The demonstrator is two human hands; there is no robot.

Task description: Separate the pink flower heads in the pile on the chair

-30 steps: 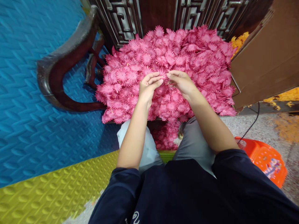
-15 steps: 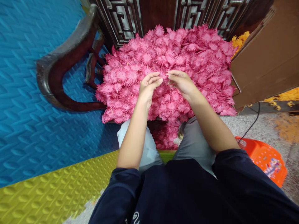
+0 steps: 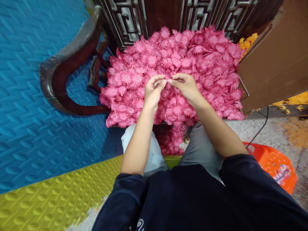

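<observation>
A deep heap of pink artificial flowers (image 3: 204, 70) with thin fringed petals lies in front of me. Above its middle, my left hand (image 3: 154, 89) pinches a pink artificial flower (image 3: 167, 76) between thumb and fingers. My right hand (image 3: 186, 86) meets it from the other side, its thumb and forefinger closed at the same flower. The fingertips of both hands almost touch. Much of the held flower is hidden by the fingers and blends with the pile behind.
A curved dark wooden armrest (image 3: 55, 75) stands left of the heap, and a carved wooden lattice (image 3: 130, 22) behind it. Right are a brown cardboard box (image 3: 274, 61), orange flowers (image 3: 292, 100), a black cable (image 3: 261, 126) and an orange plastic stool (image 3: 271, 160). Blue matting (image 3: 21, 96) covers the left.
My right hand has moved slightly left, and its thumb and forefinger have come in close to the left fingertips. The left hand has hardly moved.
</observation>
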